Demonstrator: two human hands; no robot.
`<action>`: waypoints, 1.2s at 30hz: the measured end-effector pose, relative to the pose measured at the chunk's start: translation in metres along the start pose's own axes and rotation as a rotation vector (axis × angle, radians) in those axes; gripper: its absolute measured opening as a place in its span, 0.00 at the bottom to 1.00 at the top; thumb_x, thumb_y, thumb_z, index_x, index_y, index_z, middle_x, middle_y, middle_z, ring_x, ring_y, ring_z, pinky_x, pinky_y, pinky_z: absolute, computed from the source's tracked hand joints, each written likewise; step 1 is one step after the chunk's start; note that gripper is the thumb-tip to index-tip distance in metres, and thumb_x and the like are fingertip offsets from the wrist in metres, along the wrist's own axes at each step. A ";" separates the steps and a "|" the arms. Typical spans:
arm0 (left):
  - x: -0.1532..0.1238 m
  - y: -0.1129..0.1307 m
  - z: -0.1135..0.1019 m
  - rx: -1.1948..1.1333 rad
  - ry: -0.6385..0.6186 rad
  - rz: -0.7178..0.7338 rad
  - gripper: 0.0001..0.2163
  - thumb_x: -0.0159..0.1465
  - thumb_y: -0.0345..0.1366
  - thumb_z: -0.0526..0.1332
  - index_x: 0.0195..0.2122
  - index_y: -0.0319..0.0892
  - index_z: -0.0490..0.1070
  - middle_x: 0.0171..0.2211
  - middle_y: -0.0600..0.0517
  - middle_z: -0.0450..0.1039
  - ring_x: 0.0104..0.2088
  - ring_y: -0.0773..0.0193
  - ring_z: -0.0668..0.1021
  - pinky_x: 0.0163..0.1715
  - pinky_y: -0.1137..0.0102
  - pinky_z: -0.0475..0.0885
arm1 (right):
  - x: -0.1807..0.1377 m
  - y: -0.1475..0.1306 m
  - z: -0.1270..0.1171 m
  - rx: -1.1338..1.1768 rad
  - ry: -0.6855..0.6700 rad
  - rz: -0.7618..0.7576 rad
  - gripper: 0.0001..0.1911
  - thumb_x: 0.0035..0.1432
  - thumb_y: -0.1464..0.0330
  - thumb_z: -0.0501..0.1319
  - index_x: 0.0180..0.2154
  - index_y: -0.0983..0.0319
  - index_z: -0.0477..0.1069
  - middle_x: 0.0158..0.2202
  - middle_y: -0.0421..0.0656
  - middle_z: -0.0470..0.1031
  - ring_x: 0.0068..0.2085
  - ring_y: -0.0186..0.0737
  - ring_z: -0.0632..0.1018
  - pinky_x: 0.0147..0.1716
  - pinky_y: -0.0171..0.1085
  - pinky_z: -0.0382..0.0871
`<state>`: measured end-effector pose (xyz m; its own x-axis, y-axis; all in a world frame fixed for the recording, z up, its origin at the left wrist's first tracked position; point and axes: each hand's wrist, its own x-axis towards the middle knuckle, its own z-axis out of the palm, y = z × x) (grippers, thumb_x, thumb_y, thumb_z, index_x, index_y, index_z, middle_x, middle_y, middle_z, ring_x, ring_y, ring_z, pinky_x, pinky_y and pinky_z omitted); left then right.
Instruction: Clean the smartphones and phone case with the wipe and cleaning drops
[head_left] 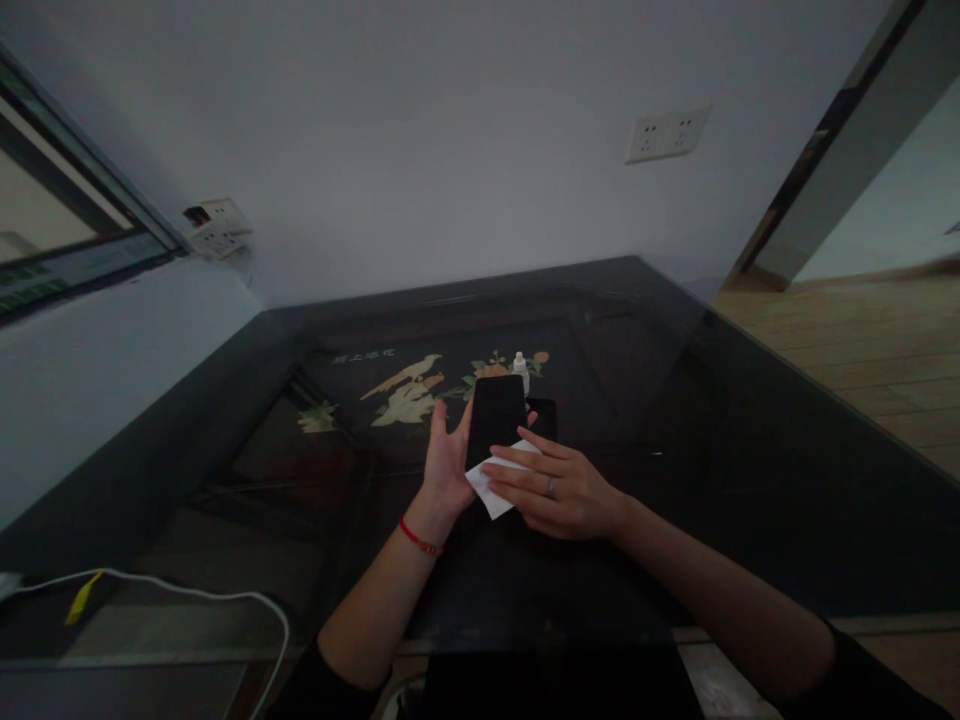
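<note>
My left hand (448, 470), a red cord on its wrist, holds a black smartphone (497, 412) from beneath, screen facing me. Its thumb sticks up at the phone's left side. Across the lower end of the screen lies a white wipe (493, 496), folded or flat, which my right hand (559, 488) presses with its fingers; a ring is on one finger. Just behind the phone stands a small white bottle (520, 370) with a pointed cap. A dark flat object (546, 418) shows partly at the phone's right, its kind unclear.
The dark glossy table (645, 350) carries a bird-and-flower picture (409, 398). A white cable (202, 596) with a yellow tag (82, 598) runs along the near left. Sockets (667, 135) are on the wall behind, and a window (60, 180) is at left.
</note>
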<state>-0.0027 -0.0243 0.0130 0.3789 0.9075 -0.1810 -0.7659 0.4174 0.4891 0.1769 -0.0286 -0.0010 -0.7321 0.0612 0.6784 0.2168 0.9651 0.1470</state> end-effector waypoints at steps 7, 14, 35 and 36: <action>0.002 0.002 -0.004 -0.030 -0.005 0.028 0.33 0.66 0.55 0.42 0.67 0.42 0.48 0.57 0.38 0.67 0.56 0.49 0.71 0.56 0.54 0.62 | -0.008 0.007 -0.008 0.006 0.094 0.060 0.20 0.62 0.70 0.53 0.55 0.63 0.67 0.55 0.47 0.73 0.62 0.42 0.66 0.62 0.52 0.58; 0.001 -0.002 0.000 -0.014 0.010 -0.004 0.28 0.68 0.50 0.43 0.66 0.45 0.51 0.54 0.42 0.71 0.53 0.51 0.74 0.54 0.54 0.65 | -0.009 0.014 -0.005 -0.012 0.163 0.251 0.24 0.60 0.75 0.54 0.58 0.58 0.65 0.54 0.44 0.74 0.60 0.42 0.69 0.61 0.54 0.60; 0.000 -0.002 0.007 -0.046 0.087 0.008 0.27 0.68 0.48 0.42 0.65 0.40 0.54 0.52 0.41 0.72 0.49 0.51 0.77 0.53 0.55 0.66 | -0.001 0.001 0.000 0.107 0.148 0.126 0.21 0.61 0.74 0.53 0.56 0.65 0.65 0.53 0.49 0.75 0.60 0.42 0.68 0.62 0.55 0.56; 0.000 -0.002 0.007 -0.046 0.092 0.007 0.27 0.68 0.48 0.42 0.65 0.40 0.54 0.52 0.41 0.73 0.48 0.52 0.77 0.53 0.56 0.66 | -0.002 0.002 0.000 0.103 0.145 0.125 0.20 0.61 0.73 0.53 0.55 0.65 0.66 0.53 0.48 0.75 0.60 0.42 0.68 0.62 0.55 0.56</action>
<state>0.0027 -0.0251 0.0179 0.3255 0.9101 -0.2567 -0.7923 0.4106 0.4513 0.1787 -0.0271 -0.0015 -0.6010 0.1523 0.7846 0.2281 0.9735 -0.0142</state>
